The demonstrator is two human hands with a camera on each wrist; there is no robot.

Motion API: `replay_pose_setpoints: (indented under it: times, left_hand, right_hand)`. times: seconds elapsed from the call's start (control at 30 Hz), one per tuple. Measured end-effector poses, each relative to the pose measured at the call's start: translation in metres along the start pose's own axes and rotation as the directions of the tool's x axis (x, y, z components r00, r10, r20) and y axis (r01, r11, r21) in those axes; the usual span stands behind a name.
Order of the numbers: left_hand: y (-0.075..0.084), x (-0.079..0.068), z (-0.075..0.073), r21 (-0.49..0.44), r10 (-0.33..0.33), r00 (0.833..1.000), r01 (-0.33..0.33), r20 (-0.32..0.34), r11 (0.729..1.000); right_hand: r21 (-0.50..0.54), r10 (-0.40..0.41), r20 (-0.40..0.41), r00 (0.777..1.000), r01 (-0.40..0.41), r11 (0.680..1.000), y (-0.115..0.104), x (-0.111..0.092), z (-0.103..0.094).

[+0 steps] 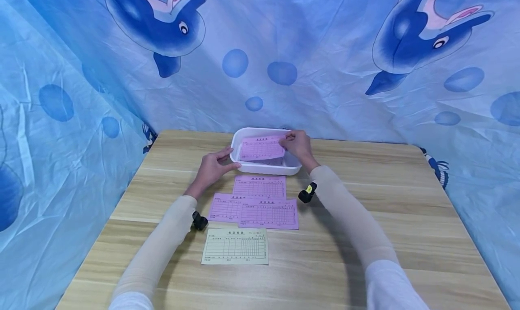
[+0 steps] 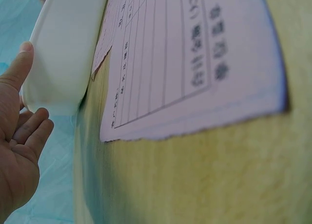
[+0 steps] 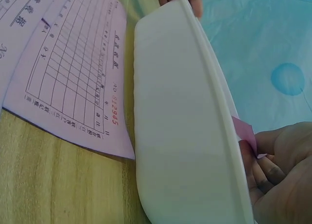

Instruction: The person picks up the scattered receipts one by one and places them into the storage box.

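Observation:
A white plastic tray [image 1: 268, 169] stands at the far side of the table. At its left end, my left hand [image 1: 212, 169] holds the rim, thumb toward the front corner. My right hand [image 1: 298, 145] reaches over the right end and pinches a pink receipt slip [image 1: 260, 150] by its right edge, inside the tray. In the right wrist view, a corner of that pink slip [image 3: 245, 131] shows between thumb and fingers. Several pink slips lie before the tray: one pink slip [image 1: 259, 187] closest to it, then two overlapping, the right pink slip [image 1: 268, 214] on top.
A pale green receipt slip [image 1: 234, 247] lies nearest me on the wooden table [image 1: 406, 238]. Blue cloth [image 1: 325, 98] with dolphins hangs behind the table and along its sides. A small black camera sits on each wrist.

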State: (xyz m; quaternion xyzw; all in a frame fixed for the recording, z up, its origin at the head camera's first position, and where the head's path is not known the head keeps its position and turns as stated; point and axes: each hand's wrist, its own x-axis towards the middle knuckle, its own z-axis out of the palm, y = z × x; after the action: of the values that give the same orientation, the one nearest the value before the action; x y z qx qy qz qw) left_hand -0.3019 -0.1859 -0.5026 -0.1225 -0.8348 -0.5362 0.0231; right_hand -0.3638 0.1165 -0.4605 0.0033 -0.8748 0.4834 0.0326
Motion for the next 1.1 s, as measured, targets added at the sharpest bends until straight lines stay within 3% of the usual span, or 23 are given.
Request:
replay_pose_setpoints:
  times: [0.23,0.63,0.9,1.1]
  left_hand:
    - [0.000,0.000,0.000,0.010,-0.017,1.000,0.017,0.002,1.000]
    - [0.000,-0.001,0.000,0.015,-0.010,1.000,0.010,-0.001,1.000]
    - [-0.001,-0.001,0.000,0.019,-0.005,1.000,0.005,0.006,1.000]
    - [0.002,-0.001,-0.001,0.029,-0.011,1.000,0.011,0.001,1.000]
  right_hand:
    - [-0.098,-0.011,0.017,1.000,0.012,0.995,-0.003,0.000,0.006]
    - [-0.084,-0.063,0.034,0.997,0.066,0.994,0.000,0.003,0.010]
    - [-0.063,-0.145,0.054,0.988,0.149,0.987,0.001,-0.001,-0.003]
    - [-0.042,-0.216,0.046,0.975,0.218,0.975,-0.009,-0.010,-0.021]
